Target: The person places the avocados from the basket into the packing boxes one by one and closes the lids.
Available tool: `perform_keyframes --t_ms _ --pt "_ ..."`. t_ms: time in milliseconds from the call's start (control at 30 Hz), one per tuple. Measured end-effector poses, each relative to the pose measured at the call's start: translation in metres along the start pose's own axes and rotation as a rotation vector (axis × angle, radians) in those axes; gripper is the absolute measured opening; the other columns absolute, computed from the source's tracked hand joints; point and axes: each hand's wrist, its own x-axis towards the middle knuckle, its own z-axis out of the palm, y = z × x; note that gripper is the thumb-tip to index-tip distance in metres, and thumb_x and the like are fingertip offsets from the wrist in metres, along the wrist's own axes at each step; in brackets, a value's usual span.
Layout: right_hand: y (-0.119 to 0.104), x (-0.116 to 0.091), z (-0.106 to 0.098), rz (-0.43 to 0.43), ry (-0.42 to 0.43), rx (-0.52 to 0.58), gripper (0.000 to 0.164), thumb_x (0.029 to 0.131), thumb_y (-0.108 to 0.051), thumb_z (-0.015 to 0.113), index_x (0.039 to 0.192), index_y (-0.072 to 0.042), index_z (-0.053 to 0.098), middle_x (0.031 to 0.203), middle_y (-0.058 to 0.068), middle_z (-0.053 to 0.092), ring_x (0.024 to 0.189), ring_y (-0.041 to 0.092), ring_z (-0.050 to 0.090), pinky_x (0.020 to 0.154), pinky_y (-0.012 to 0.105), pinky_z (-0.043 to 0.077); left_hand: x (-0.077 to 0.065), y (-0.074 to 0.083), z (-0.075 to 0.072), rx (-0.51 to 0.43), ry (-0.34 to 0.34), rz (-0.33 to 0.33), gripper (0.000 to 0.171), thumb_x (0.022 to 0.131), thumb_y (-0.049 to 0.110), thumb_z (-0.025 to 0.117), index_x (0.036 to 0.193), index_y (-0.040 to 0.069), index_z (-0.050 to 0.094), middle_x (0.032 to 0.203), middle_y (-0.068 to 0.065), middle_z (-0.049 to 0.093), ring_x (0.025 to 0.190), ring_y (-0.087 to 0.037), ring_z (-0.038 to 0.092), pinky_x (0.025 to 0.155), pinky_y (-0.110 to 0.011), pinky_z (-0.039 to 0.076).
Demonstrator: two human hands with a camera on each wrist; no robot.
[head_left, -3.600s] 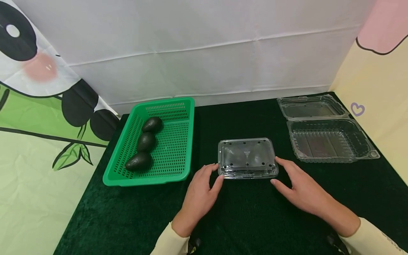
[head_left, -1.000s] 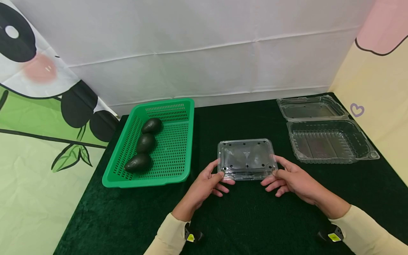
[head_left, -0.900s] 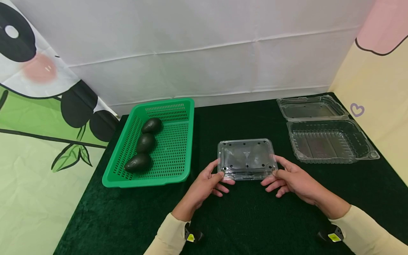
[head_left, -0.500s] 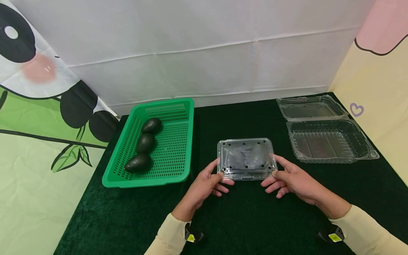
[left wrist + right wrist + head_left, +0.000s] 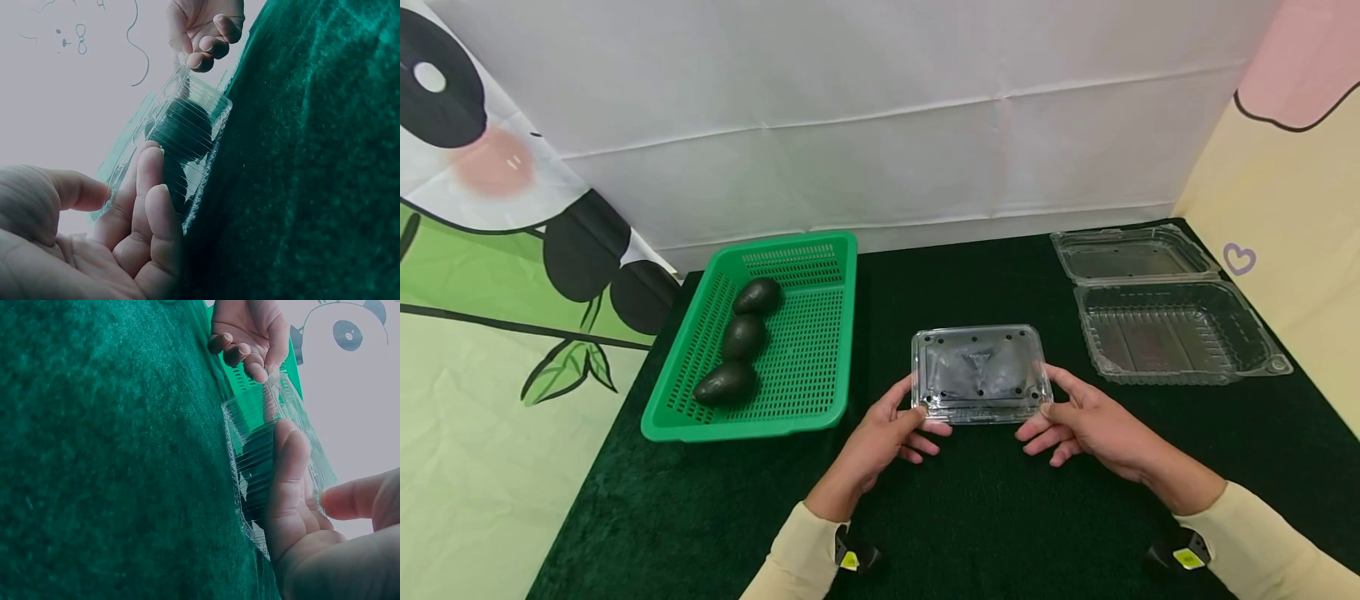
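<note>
A clear plastic clamshell box [image 5: 981, 362] with its lid down sits in front of me in the head view. At its near left corner my left hand [image 5: 880, 433] pinches the rim, thumb on top and fingers below. My right hand [image 5: 1090, 425] grips the near right corner the same way. Through the ribbed side, the left wrist view shows dark rounded shapes [image 5: 181, 128] inside, which look like avocados. From above, the lid's glare blurs them. Past the left hand, a green basket [image 5: 850, 333] holds three dark avocados [image 5: 744, 337].
A second clear clamshell box [image 5: 1165, 367] lies open at the back right, lid folded back. Dark green cloth [image 5: 970, 517] covers the table. Behind stands a white sheet [image 5: 880, 125], with printed panels on both sides.
Since the oldest frame, both hands have moved in from beside the clamshell box and taken hold of its near corners. Over the last second they stay nearly still.
</note>
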Motion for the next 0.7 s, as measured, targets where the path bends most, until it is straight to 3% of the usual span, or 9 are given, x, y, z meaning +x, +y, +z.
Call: perform_keyframes --t_ms 533,700 --pt "-0.0006 0.0005 0.0006 0.018 0.016 0.003 0.075 0.11 -0.012 0.04 0.165 -0.014 -0.011 0.114 0.022 0.071 0.098 0.028 0.073 0.07 0.035 0.06 -0.0001 0.0001 -0.0001 -0.001 0.0 0.006 0.059 0.108 0.024 0.05 0.163 0.03 0.029 0.111 -0.011 0.076 0.085 -0.024 0.073 0.068 -0.032 0.056" --pt "0.0006 0.0018 0.0014 0.026 0.038 -0.006 0.072 0.11 -0.014 0.04 0.165 -0.012 -0.006 0.116 0.022 0.071 0.098 0.029 0.073 0.07 0.036 0.06 -0.0014 0.0011 0.0006 0.058 0.039 0.021 0.056 0.108 0.028 0.05 0.162 0.027 0.031 0.11 -0.009 0.076 0.087 -0.025 0.072 0.072 -0.035 0.057"
